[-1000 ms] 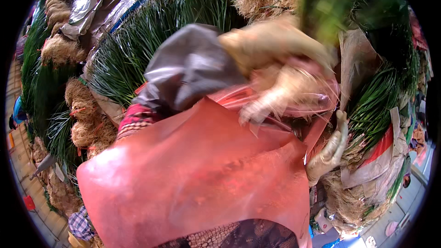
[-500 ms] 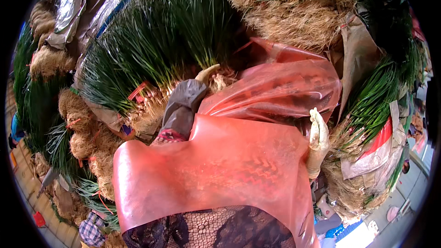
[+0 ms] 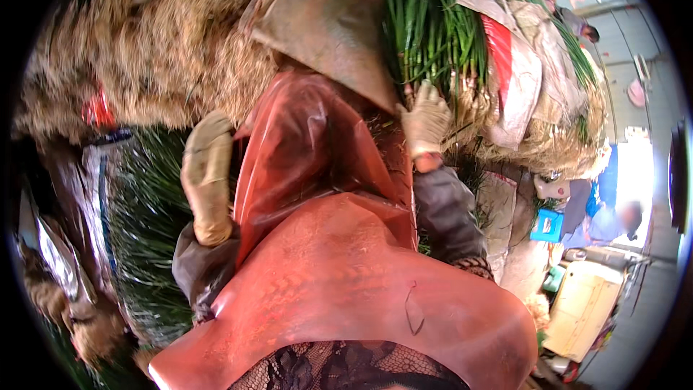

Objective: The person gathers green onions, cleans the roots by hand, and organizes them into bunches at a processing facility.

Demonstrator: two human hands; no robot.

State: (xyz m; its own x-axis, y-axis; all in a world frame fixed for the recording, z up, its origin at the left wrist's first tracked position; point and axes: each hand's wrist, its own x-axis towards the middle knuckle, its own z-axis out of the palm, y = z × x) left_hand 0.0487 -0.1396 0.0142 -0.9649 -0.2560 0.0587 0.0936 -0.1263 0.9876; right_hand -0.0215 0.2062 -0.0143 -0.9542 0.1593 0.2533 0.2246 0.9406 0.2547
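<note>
My right hand [image 3: 427,124], in a pale glove, reaches to the root end of a heap of green onions [image 3: 433,25]. Its fingers are stretched out and touch the pale stem bases; no grip around them shows. My left hand [image 3: 206,173], also gloved, is raised beside my red plastic apron [image 3: 325,267]. Its fingers are extended and it holds nothing that I can see. Below and left of it lies another mass of green onions [image 3: 148,224]. A brown sheet [image 3: 328,25] lies between the far heap and a long pile of roots [image 3: 166,58].
A white and red sack [image 3: 516,79] covers part of the right heap. At right are a blue crate [image 3: 546,225], a yellowish flat-topped cart [image 3: 583,309] and another person in blue [image 3: 603,224]. Silvery sheeting [image 3: 58,245] lies at the left.
My view has turned to the right. My right hand has moved from beside the apron onto the green onions. My left hand has come away from the standing onions and back toward my body.
</note>
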